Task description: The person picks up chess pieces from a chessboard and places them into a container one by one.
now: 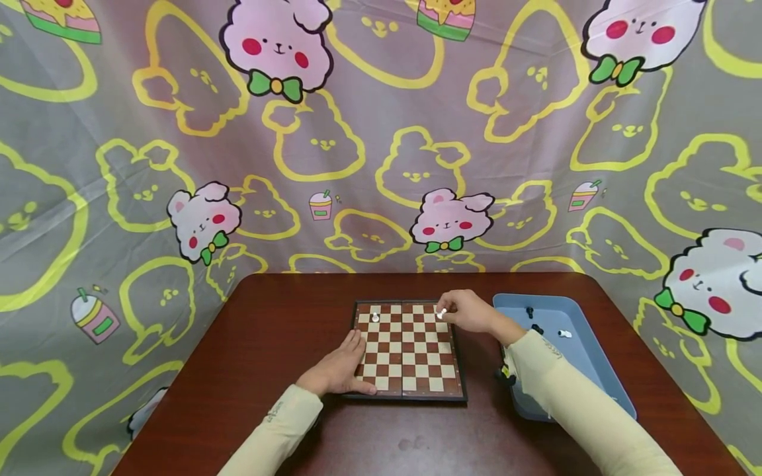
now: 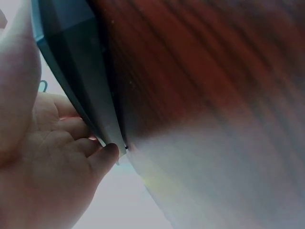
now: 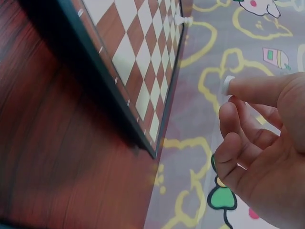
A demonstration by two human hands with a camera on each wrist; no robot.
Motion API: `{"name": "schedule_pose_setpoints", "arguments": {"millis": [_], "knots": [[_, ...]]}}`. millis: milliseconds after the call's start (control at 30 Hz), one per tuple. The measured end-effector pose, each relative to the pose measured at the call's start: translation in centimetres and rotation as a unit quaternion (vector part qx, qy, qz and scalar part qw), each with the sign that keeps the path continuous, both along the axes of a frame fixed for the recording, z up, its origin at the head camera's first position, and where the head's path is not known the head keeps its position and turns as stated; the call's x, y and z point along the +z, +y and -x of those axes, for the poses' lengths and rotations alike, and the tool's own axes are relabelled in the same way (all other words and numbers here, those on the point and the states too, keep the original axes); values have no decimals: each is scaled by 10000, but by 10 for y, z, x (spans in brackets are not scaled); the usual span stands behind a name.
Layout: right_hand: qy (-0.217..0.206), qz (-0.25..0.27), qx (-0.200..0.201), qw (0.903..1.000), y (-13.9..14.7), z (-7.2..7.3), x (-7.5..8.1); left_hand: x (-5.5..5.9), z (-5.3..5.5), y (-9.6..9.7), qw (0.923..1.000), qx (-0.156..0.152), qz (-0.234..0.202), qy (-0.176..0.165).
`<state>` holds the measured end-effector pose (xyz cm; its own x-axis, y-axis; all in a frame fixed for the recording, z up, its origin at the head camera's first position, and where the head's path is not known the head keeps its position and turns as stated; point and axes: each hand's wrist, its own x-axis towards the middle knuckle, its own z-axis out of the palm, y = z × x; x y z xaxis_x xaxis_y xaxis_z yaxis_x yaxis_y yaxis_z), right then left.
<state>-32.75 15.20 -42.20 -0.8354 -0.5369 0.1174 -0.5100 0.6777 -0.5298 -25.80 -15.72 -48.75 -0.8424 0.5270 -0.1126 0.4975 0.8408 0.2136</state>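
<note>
A brown-and-cream chessboard (image 1: 403, 399) with a black frame lies on the table. My right hand (image 1: 470, 312) is over its far right corner. Between thumb and fingertips it pinches a small white chess piece (image 1: 441, 314), whose white end (image 3: 228, 86) shows in the right wrist view. Another white chess piece (image 1: 375, 317) stands near the board's far left corner. My left hand (image 1: 339, 367) rests at the near left corner, fingers extended along the left edge and thumb on the front edge. In the left wrist view its fingers (image 2: 76, 128) touch the board's dark side (image 2: 81, 62).
A blue-grey tray (image 1: 595, 360) stands right of the board, partly behind my right sleeve (image 1: 571, 390). In it lie a white piece (image 1: 565, 334) and dark pieces (image 1: 530, 312). The brown table (image 1: 268, 317) meets a cartoon-patterned curtain (image 1: 357, 152) at the back and sides.
</note>
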Motion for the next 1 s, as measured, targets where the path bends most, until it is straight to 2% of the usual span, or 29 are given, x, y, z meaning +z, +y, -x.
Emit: {"name": "schedule_pose_setpoints", "arguments": {"millis": [167,300,500,733,1000], "knots": [[54,-79,-178,9998,14,-2,1,0,0,0,10000,35,-16,-6],[-123,-42,-331,9994,27,-3,0,-1,0,0,10000,31,-5,12],[-307,84,-266,9991,47,-6,1,-1,-1,0,10000,1,-38,16],[-501,276,-387,9976,69,-11,1,0,-2,0,10000,27,-35,0],[-295,237,-325,9988,95,-15,-3,2,-2,1,10000,55,-45,-53]]}}
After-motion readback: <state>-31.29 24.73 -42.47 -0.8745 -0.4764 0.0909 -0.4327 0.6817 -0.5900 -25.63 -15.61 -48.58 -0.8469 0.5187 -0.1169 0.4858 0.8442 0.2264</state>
